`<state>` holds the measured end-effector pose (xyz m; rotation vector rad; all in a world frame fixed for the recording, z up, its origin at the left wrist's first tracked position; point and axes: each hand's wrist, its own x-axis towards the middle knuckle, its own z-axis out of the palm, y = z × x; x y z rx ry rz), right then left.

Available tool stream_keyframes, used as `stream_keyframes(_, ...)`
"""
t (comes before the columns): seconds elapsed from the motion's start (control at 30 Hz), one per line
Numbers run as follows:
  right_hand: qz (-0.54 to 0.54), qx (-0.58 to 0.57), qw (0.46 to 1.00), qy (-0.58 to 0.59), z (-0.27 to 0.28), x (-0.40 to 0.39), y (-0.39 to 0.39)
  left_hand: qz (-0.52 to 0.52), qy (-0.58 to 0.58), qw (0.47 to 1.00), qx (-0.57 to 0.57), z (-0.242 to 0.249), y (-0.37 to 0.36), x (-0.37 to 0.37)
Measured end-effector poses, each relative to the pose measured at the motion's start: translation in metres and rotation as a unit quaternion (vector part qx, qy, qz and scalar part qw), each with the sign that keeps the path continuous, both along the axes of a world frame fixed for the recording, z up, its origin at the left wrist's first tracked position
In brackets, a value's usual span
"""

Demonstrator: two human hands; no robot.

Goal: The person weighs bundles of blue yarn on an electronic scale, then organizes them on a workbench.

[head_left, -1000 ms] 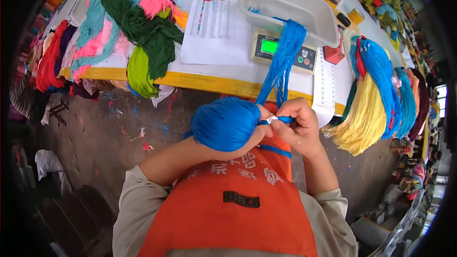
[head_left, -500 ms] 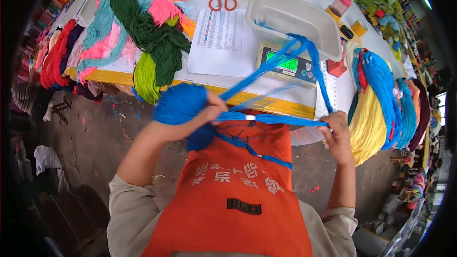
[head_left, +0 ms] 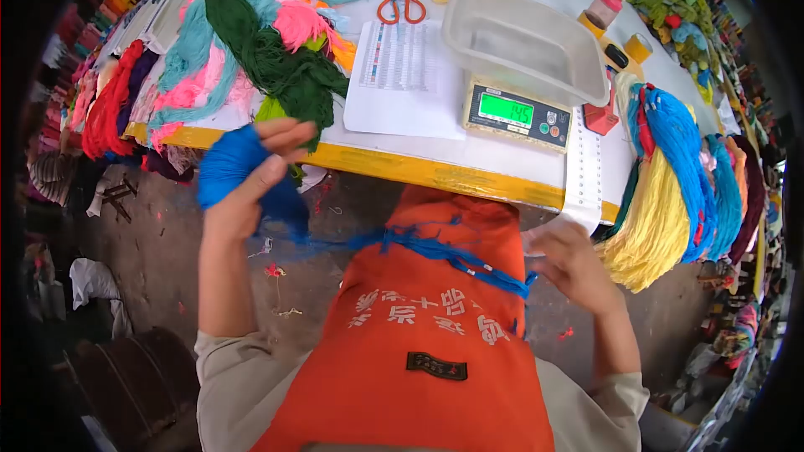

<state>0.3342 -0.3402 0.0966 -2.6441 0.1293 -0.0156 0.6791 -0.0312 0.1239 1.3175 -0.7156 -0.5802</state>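
On the left, my left hand [head_left: 266, 169] is closed around a thick bundle of blue yarn [head_left: 224, 166], its fingers partly hiding it. A thinner, blurred blue strand [head_left: 448, 249] trails from near that bundle across the orange apron [head_left: 435, 310] toward the right. My right hand [head_left: 576, 266] is at the apron's right side, close to the strand's far end, fingers slightly apart and nothing visible in them. On the table front stands a digital scale [head_left: 517, 117] with a lit green display, carrying a translucent plastic tub [head_left: 528, 46].
Left of the scale lies a printed sheet [head_left: 398, 75], with orange-handled scissors [head_left: 400, 7] behind it. Dark green yarn [head_left: 276, 54] and other skeins cover the left side. Yellow yarn [head_left: 649, 226] and blue skeins hang over the table's right edge. Yellow tape [head_left: 394, 166] lines the front edge.
Blue yarn that lay over the tub and stretched between my hands is gone from there. My left hand moved left with the bundle; my right hand moved down and released the strands. The view shifted slightly.
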Motion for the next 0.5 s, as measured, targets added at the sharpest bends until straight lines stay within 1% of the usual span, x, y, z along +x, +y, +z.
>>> stream_keyframes(0.03,0.023,0.046,0.996,-0.078,0.01,0.029,0.011,-0.065,0.041,0.995,-0.07,0.005,-0.016,-0.012)
stream_keyframes(0.07,0.036,0.108,0.985,-0.13,0.018,0.055,0.024,-0.131,0.08,0.978,-0.139,0.009,-0.032,-0.024)
stream_keyframes(0.1,0.049,0.17,0.967,-0.182,0.027,0.079,0.039,-0.167,0.081,0.969,-0.161,0.016,-0.046,-0.038)
stream_keyframes(0.13,0.02,0.228,0.951,-0.208,0.039,0.101,0.058,-0.202,0.082,0.959,-0.181,0.022,-0.058,-0.05)
stream_keyframes(0.17,-0.008,0.285,0.93,-0.232,0.052,0.119,0.076,-0.223,0.05,0.959,-0.167,0.027,-0.067,-0.06)
stream_keyframes(0.23,-0.009,0.432,0.882,-0.19,0.067,0.142,0.094,-0.269,0.007,0.953,-0.142,0.032,-0.074,-0.068)
stream_keyframes(0.27,0.007,0.422,0.878,-0.225,0.058,0.149,0.096,-0.295,-0.005,0.946,-0.133,0.034,-0.075,-0.07)
stream_keyframes(0.3,0.012,0.421,0.878,-0.226,0.057,0.152,0.095,-0.265,-0.003,0.954,-0.142,0.031,-0.077,-0.073)
stream_keyframes(0.37,-0.003,0.469,0.865,-0.18,0.056,0.153,0.089,-0.232,-0.017,0.964,-0.13,0.023,-0.075,-0.07)
stream_keyframes(0.4,0.005,0.47,0.854,-0.223,0.044,0.156,0.085,-0.216,-0.023,0.968,-0.123,0.019,-0.074,-0.069)
stream_keyframes(0.43,0.006,0.47,0.855,-0.221,0.044,0.155,0.083,-0.2,0.032,0.974,-0.099,0.011,-0.077,-0.071)
stream_keyframes(0.5,-0.024,0.405,0.883,-0.237,0.046,0.151,0.08,-0.171,0.03,0.982,-0.074,0.005,-0.081,-0.069)
